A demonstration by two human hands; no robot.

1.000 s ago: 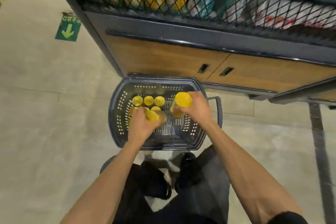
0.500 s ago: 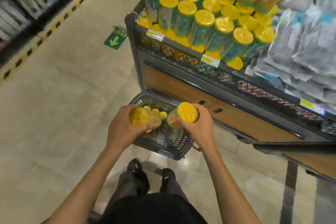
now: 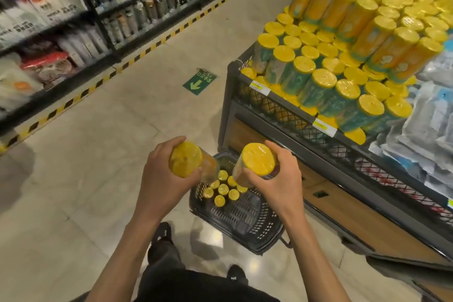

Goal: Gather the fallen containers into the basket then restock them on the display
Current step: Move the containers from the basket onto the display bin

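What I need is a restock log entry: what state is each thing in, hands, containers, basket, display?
Left hand: grips the left container.
Right hand: grips the right container.
Left container: held above the basket, lid toward camera.
Right container: held above the basket, tilted.
Basket: upright on the floor, partly filled.
Basket containers: standing upright at one end.
Display: stacked in tiers.

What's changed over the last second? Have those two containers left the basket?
Yes. The left hand and right hand rose out of the basket toward the display, lifting the left container and right container they already gripped. The view rose with them. The basket stayed on the floor, with the remaining containers still standing inside.
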